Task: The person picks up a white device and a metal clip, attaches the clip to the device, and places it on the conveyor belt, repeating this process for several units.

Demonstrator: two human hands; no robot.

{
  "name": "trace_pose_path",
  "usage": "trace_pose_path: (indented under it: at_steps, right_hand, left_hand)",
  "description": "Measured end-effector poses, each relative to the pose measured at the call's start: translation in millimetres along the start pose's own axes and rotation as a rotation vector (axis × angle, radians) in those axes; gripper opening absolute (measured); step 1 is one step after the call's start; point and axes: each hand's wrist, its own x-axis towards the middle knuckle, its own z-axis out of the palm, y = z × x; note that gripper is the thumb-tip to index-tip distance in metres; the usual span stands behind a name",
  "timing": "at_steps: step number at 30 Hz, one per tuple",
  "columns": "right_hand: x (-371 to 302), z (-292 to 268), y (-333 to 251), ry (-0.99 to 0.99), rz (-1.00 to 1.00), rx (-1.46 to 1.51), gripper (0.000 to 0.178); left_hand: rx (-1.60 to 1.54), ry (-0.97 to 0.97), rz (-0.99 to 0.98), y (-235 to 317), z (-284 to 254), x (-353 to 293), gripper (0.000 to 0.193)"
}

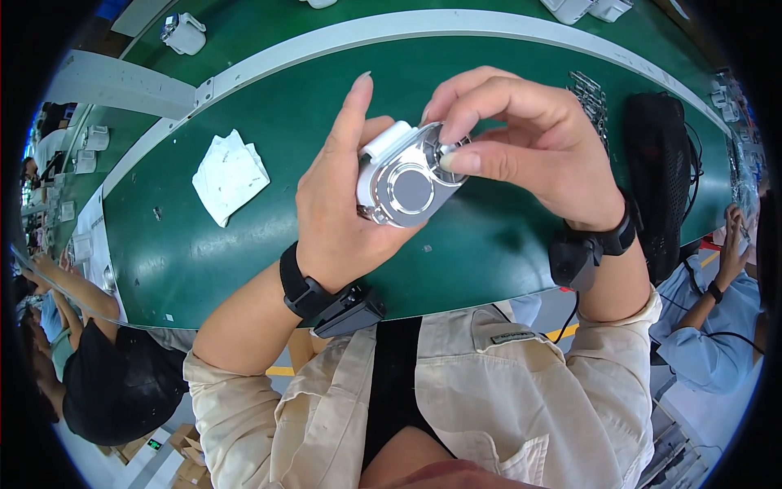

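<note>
My left hand (342, 191) cradles a small white-and-silver device (407, 186) above the green table, thumb pointing up and away from it. The device has a rounded shiny face with a grey disc ringed in chrome, and a white block along its upper left edge. Over a second round, ribbed opening at its upper right, my right hand (529, 138) pinches with thumb and forefinger. Whatever sits between those fingertips is too small and covered to name. Both wrists wear black straps with black boxes.
A folded white cloth (230, 178) lies left on the green table (220, 269). Several metal parts (588, 102) lie in a pile at the far right, beside a black mesh bag (653, 179) with a cable. A white rail (391, 26) borders the far edge. Other people sit either side.
</note>
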Motion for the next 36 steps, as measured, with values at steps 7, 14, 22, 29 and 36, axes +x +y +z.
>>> trace_pose_path:
  at_steps: [7, 14, 22, 29, 36]
  right_hand:
    - [-2, 2, 10, 0.045, 0.118, 0.188, 0.022]
    - [-2, 3, 20, -0.02, 0.264, 0.532, 0.036]
    - [-1, 12, 17, -0.081, 0.347, 0.79, 0.049]
    - [2, 24, 18, -0.029, 0.312, 0.834, 0.047]
    - [-6, 35, 12, 0.079, 0.221, 0.606, 0.041]
  left_hand:
    - [0.144, 0.038, 0.013, 2, 2, 2, 0.103]
    - [0.039, 0.007, 0.075, -3, 6, 5, 0.102]
    - [0.017, 0.036, 0.036, 0, 7, 8, 0.101]
    - [-0.026, 0.032, -0.005, -2, 9, 11, 0.097]
    - [-0.04, 0.077, -0.006, 4, 14, 7, 0.096]
